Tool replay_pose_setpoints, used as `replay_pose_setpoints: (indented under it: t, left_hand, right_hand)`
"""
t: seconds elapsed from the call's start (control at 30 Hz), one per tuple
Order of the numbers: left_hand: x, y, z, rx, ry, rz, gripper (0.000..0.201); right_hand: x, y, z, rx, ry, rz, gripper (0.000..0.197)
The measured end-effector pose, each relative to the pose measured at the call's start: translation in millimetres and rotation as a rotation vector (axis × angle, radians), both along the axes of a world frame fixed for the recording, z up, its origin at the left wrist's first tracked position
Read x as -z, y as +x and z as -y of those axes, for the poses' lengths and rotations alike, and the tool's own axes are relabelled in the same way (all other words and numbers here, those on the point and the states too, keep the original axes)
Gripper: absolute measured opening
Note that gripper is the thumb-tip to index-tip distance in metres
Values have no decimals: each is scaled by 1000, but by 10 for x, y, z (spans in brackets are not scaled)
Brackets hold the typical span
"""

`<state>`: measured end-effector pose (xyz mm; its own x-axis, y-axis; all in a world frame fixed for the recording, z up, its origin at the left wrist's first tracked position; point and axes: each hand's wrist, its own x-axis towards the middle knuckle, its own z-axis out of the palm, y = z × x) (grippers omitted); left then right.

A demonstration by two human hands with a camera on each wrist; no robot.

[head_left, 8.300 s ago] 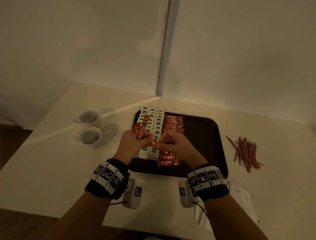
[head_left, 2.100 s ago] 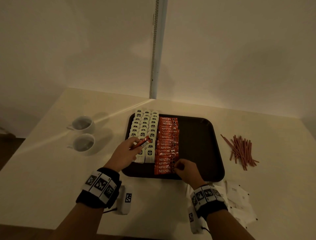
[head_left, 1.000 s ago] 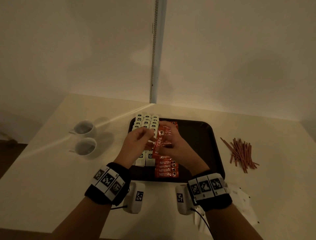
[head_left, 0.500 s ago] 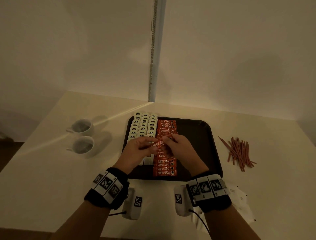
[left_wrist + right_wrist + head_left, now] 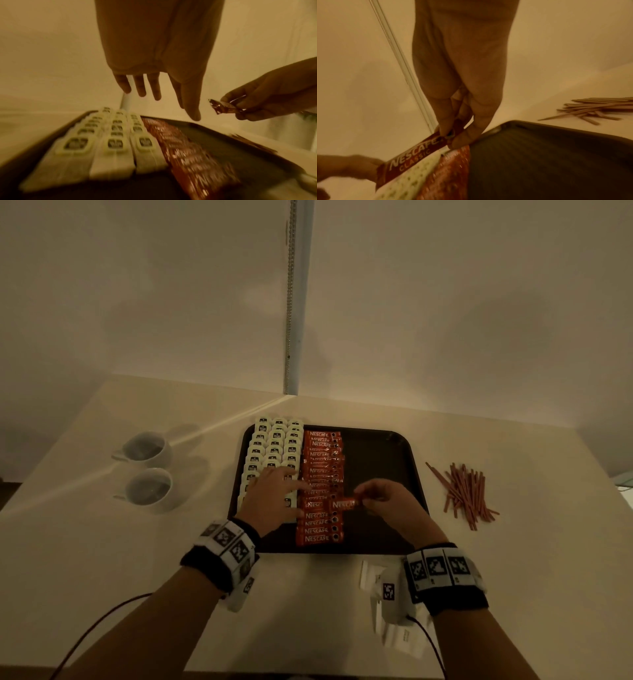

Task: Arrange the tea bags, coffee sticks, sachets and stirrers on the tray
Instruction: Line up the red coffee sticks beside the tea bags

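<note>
A dark tray holds three columns of white tea bags on its left and one column of red coffee sticks beside them. My right hand pinches one red coffee stick by its end, just above the column; the stick reads Nescafe Classic in the right wrist view. My left hand hovers with straight fingers over the tea bags and holds nothing. Brown stirrers lie on the table right of the tray. White sachets lie by my right wrist.
Two white cups stand on the table left of the tray. The tray's right half is bare. A wall corner with a vertical strip rises just behind the table. A cable trails from my left wrist.
Both hands held the coffee stick together over the column; my left hand has let go and spread over the tea bags, while my right hand carried the stick a little right and nearer.
</note>
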<state>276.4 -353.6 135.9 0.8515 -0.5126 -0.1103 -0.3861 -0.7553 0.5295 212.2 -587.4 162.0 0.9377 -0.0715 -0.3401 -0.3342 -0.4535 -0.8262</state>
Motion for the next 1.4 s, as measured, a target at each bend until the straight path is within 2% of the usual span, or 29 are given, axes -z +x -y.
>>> replay_pose_setpoints:
  t: [0.07,0.13,0.3,0.5,0.7,1.0,1.4]
  left_hand:
    - [136,-55,91,89,196,47,45]
    - [268,-105,148,143,268,56,43]
    - [479,-190,147,180,325,83,49]
    - [580,-224,138,173,345,110,47]
    - [569,-183,178,168,350,123,43]
    - [521,-162,158,172,325,127,44]
    - [452,-204,-84,-68,109,94,33]
  right_hand:
    - [199,-72,48,1,-23,-64,23]
    - [370,-141,64,5,-47,-91,23]
    - [585,-239,79,-9,-137,-69,20]
    - [703,-285,7,-54,-176,-92,20]
    - [788,-254,-112,-68,-212,-114,14]
    - [841,-183,-192,-21,-226,-114,17]
    - [842,-185,-285,-1,-274,-44,15]
